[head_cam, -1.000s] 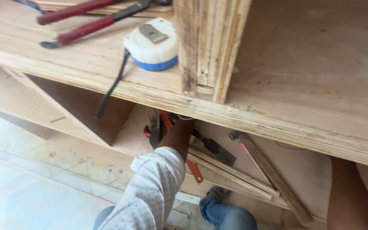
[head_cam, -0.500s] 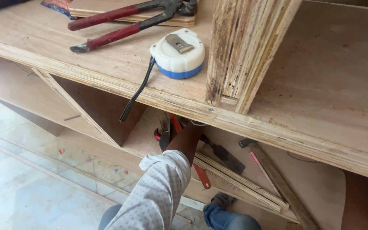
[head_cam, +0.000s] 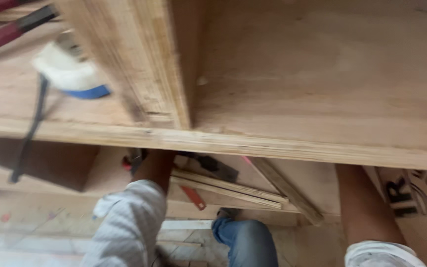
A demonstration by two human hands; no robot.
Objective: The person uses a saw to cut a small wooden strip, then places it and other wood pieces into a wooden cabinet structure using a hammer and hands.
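Both forearms reach under the plywood shelf (head_cam: 292,143), whose front edge hides the hands, so whether the fingers are apart or closed cannot be told. The left hand (head_cam: 147,160) (only its wrist shows past a pale checked sleeve (head_cam: 124,222)) lies among red-handled tools (head_cam: 193,197) and loose wood strips (head_cam: 233,190) on the lower board. The right forearm (head_cam: 364,207) goes up well apart from it. Above, on the shelf, sit a white-and-blue tape measure (head_cam: 70,74) and an upright plywood divider (head_cam: 139,59).
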